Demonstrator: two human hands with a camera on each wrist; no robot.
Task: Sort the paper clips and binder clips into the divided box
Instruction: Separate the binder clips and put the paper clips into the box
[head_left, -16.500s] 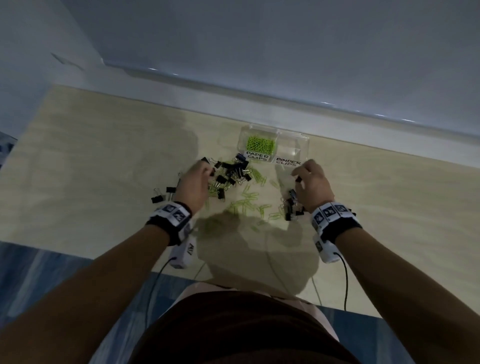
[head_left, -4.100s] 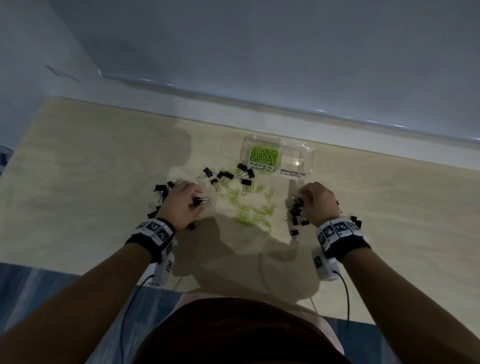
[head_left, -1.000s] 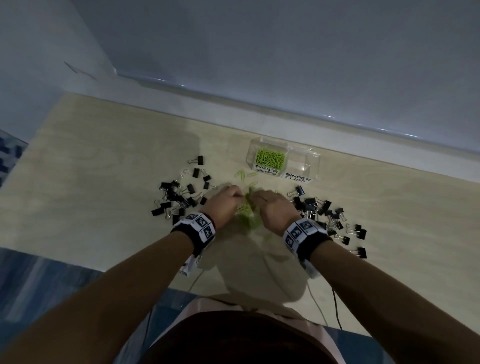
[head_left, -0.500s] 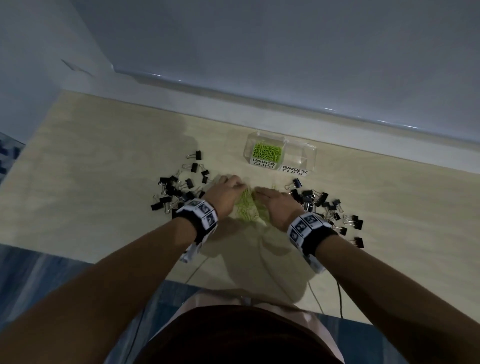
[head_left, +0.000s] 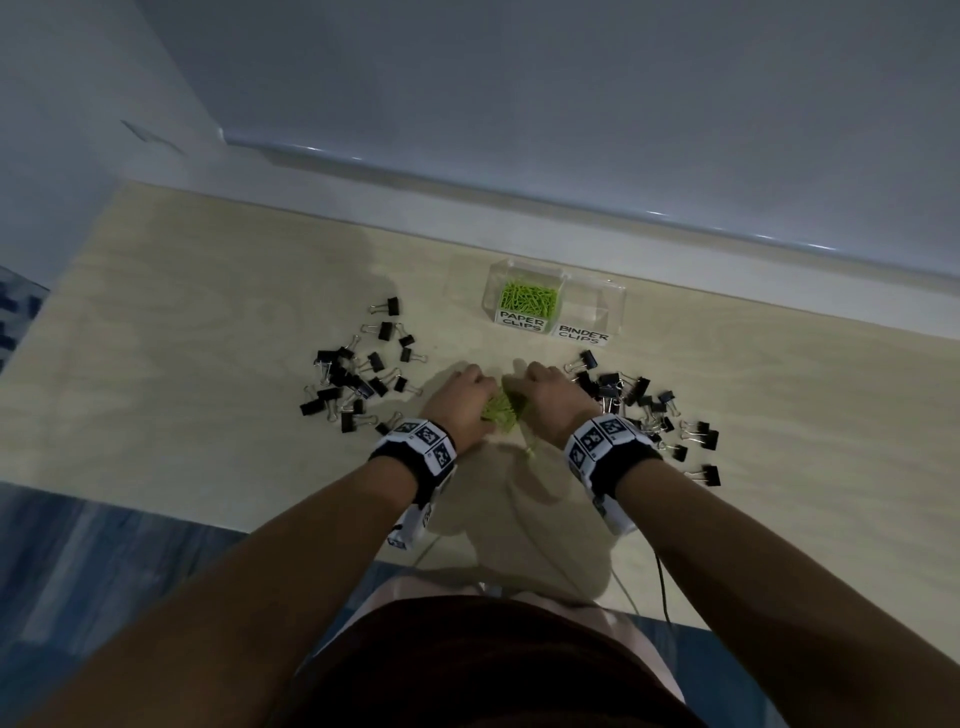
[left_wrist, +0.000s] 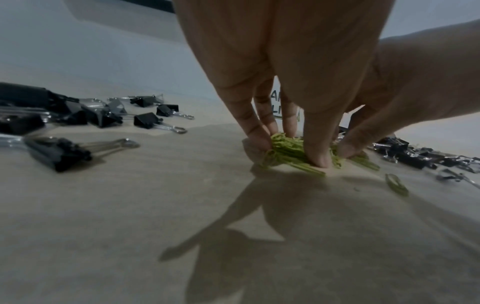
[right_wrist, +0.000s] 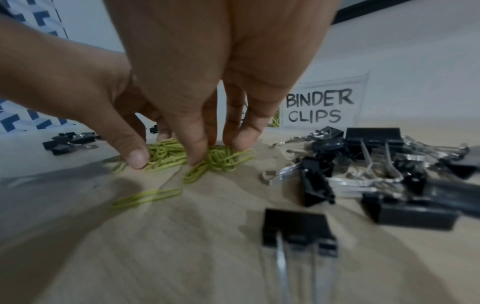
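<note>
Wood tabletop (head_left: 208, 322): both grips pinch green paper clips (head_left: 501, 410); black binder clips (head_left: 353, 374) flank.

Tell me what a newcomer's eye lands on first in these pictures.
First, the bright green wire paper clips bunched at the middle of the pale wooden table, with the left hand and right hand closing fingertips on them from either side. Next, the black metal binder clips lie in two scatters, one left and one right. Behind stands the clear plastic divided box: green clips fill its PAPER CLIPS side, while its BINDER CLIPS side looks empty.
</note>
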